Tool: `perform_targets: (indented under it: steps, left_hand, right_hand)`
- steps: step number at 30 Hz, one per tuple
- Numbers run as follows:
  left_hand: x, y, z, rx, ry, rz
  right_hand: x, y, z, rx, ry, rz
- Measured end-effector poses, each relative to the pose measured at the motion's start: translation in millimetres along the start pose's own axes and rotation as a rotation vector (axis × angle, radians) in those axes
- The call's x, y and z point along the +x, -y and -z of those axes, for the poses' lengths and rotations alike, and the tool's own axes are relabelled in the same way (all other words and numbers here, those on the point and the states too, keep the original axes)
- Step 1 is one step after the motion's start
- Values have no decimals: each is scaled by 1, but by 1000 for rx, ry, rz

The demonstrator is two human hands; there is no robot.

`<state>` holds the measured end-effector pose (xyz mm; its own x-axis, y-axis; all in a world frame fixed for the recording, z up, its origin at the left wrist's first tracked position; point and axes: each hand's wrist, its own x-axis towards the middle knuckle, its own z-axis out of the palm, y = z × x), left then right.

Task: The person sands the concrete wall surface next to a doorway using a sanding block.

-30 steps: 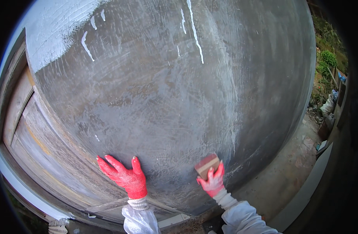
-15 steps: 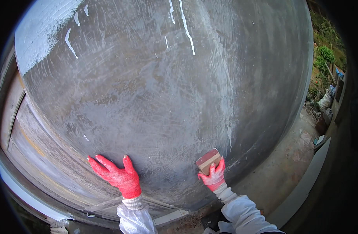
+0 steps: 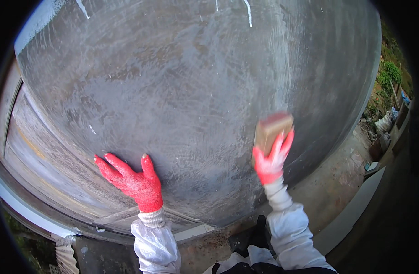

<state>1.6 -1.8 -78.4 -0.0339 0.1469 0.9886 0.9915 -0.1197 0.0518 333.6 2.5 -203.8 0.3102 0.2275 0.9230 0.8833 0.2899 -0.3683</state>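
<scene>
A grey plastered wall [image 3: 173, 91] fills most of the view. My right hand [image 3: 274, 157], in a red and white glove, grips a tan sanding block [image 3: 271, 132] with a reddish top, blurred by motion, at the wall's right part. My left hand [image 3: 134, 180], in a red rubber-coated glove, lies against the lower left of the wall. Its fingers are spread, bare tips showing through the glove, and it holds nothing. White sleeves cover both my forearms.
Pale paint [image 3: 36, 23] covers the wall's upper left corner, and a white drip [image 3: 248, 13] runs down near the top. A weathered wooden panel [image 3: 49, 155] borders the left. On the right lie a long pale board [image 3: 355, 214], white sacks [image 3: 384, 123] and green plants [image 3: 392, 73].
My right hand has moved up and slightly right along the wall with the sanding block. My left hand stays spread on the wall. The view has tilted downward.
</scene>
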Motion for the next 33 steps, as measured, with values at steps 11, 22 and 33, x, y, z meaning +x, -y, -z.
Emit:
perform_targets:
  steps: [11, 22, 33]
  left_hand:
    - [3, 4, 3, 36, -20, -26]
    - [2, -11, -1, -27, -11, -3]
    - [4, -10, -5, 45, 3, -27]
  right_hand:
    - [96, 4, 9, 8, -61, 60]
    - [-96, -48, 4, -11, 74, -10]
    - [137, 2, 16, 33, -109, 77]
